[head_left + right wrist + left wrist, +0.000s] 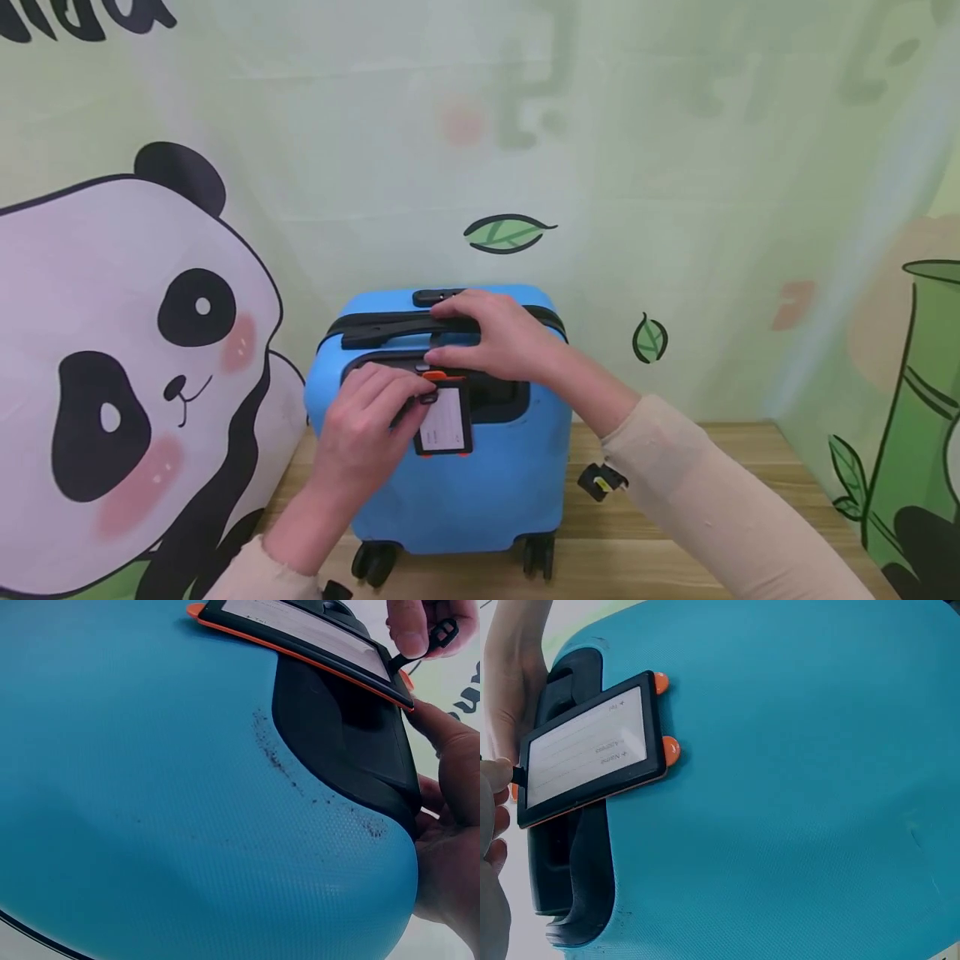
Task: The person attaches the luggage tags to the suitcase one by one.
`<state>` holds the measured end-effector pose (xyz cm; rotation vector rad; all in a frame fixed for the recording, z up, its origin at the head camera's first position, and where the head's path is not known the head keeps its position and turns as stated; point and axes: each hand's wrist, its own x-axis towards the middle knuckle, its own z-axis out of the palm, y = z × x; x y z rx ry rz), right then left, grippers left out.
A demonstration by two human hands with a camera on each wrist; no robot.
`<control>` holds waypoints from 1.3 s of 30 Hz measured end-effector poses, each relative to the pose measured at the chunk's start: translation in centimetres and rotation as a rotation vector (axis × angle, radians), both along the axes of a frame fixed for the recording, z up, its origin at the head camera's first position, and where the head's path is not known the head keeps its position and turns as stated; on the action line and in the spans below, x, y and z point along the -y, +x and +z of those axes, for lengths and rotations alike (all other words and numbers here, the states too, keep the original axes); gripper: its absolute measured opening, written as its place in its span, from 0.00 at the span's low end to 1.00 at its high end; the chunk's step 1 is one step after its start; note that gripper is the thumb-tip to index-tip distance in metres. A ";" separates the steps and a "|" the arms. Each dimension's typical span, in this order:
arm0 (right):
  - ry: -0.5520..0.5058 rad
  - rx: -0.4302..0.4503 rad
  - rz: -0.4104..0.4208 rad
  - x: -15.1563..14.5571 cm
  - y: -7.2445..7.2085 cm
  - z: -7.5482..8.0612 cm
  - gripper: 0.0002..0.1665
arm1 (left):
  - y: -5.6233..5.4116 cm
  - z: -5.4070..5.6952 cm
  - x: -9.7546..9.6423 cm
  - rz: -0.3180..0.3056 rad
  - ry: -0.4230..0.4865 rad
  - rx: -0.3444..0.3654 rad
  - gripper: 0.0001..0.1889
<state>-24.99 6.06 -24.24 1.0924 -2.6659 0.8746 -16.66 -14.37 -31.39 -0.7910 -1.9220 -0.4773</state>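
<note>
A blue hard-shell suitcase (457,500) stands upright on its wheels, with a black carry handle (367,335) across its top. Against its front hangs a luggage tag (444,421), black-framed with a white name card and orange tabs. My left hand (367,417) pinches the tag's short black strap (431,646) between thumb and fingertips, by the tag's upper edge. On top, my right hand (502,333) grips the carry handle, thumb on the near side and fingers over the far side. The right wrist view shows that right hand (454,780) partly hidden behind the suitcase's top edge.
Under the suitcase is a wood-grain surface (637,533). A backdrop (675,167) printed with a panda, leaves and bamboo rises close behind it. A black recessed panel (502,400) lies behind the tag. Small dark specks mark the blue shell near it.
</note>
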 end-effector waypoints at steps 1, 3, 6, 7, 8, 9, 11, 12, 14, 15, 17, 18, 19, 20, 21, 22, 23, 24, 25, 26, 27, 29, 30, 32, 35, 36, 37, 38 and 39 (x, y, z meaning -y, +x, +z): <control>-0.006 0.002 0.001 0.0 0.0 0.0 0.37 | -0.1 0.0 0.0 0.003 0.000 -0.001 0.20; -0.011 0.005 0.003 0.0 -0.1 0.0 0.38 | -0.3 -0.1 0.1 0.009 -0.001 -0.001 0.20; -0.014 0.010 0.007 0.1 -0.1 0.1 0.37 | -0.5 -0.1 0.2 0.018 -0.001 0.001 0.20; -0.013 0.012 0.007 0.2 -0.1 0.2 0.37 | -0.6 -0.1 0.2 0.021 -0.001 0.004 0.20; -0.011 0.014 0.008 0.2 -0.1 0.3 0.37 | -0.6 -0.1 0.2 0.025 0.000 0.008 0.20; -0.009 0.016 0.008 0.2 -0.2 0.3 0.37 | -0.7 0.0 0.2 0.030 0.001 0.012 0.19; 0.001 0.016 0.010 0.3 -0.2 0.5 0.36 | -0.7 0.1 0.2 0.030 0.006 0.018 0.19; 0.008 0.015 0.012 0.4 -0.2 0.6 0.36 | -0.7 0.2 0.2 0.030 0.009 0.020 0.19; 0.027 0.010 0.017 0.5 -0.3 0.8 0.36 | -0.6 0.4 0.2 0.023 0.021 0.020 0.19; 0.036 0.009 0.018 0.5 -0.3 0.8 0.36 | -0.6 0.5 0.2 0.018 0.027 0.020 0.19; 0.053 0.007 0.022 0.6 -0.3 1.0 0.36 | -0.5 0.7 0.2 0.010 0.040 0.020 0.18; 0.060 0.009 0.023 0.7 -0.3 1.0 0.36 | -0.5 0.8 0.2 0.006 0.046 0.021 0.18; 0.066 0.011 0.023 0.7 -0.4 1.1 0.36 | -0.4 0.9 0.2 0.003 0.051 0.023 0.18; 0.071 0.013 0.023 0.7 -0.4 1.1 0.35 | -0.4 1.0 0.3 0.002 0.057 0.026 0.18; 0.075 0.016 0.023 0.7 -0.4 1.1 0.35 | -0.4 1.1 0.3 0.004 0.061 0.030 0.18; 0.078 0.018 0.023 0.7 -0.4 1.1 0.35 | -0.4 1.2 0.3 0.004 0.064 0.033 0.18; 0.081 0.020 0.024 0.8 -0.5 1.2 0.35 | -0.4 1.2 0.3 0.005 0.067 0.036 0.18; 0.082 0.020 0.022 0.8 -0.5 1.1 0.35 | -0.4 1.3 0.3 0.006 0.067 0.038 0.18; 0.083 0.020 0.019 0.8 -0.5 1.1 0.35 | -0.4 1.3 0.4 0.008 0.065 0.040 0.18; 0.081 0.020 0.016 0.8 -0.5 1.1 0.34 | -0.4 1.3 0.4 0.009 0.062 0.042 0.18; 0.077 0.019 0.013 0.8 -0.5 1.0 0.34 | -0.4 1.2 0.4 0.010 0.059 0.042 0.18; 0.068 0.015 0.010 0.8 -0.5 1.0 0.33 | -0.4 1.1 0.5 0.008 0.049 0.039 0.18; 0.064 0.012 0.011 0.8 -0.5 0.9 0.33 | -0.4 1.1 0.5 0.007 0.044 0.036 0.18; 0.057 0.007 0.014 0.8 -0.5 0.9 0.32 | -0.3 1.0 0.5 0.003 0.037 0.029 0.18; 0.055 0.002 0.021 0.7 -0.6 0.9 0.32 | -0.3 0.9 0.5 -0.009 0.032 0.016 0.19; 0.055 0.001 0.022 0.7 -0.6 0.9 0.32 | -0.3 0.9 0.5 -0.012 0.031 0.013 0.19; 0.055 0.001 0.023 0.6 -0.7 0.8 0.32 | -0.2 0.9 0.4 -0.014 0.031 0.011 0.19; 0.056 0.001 0.023 0.6 -0.7 0.8 0.32 | -0.2 0.9 0.4 -0.015 0.031 0.010 0.19; 0.057 -0.001 0.024 0.6 -0.8 0.8 0.32 | -0.2 0.9 0.4 -0.012 0.032 0.012 0.19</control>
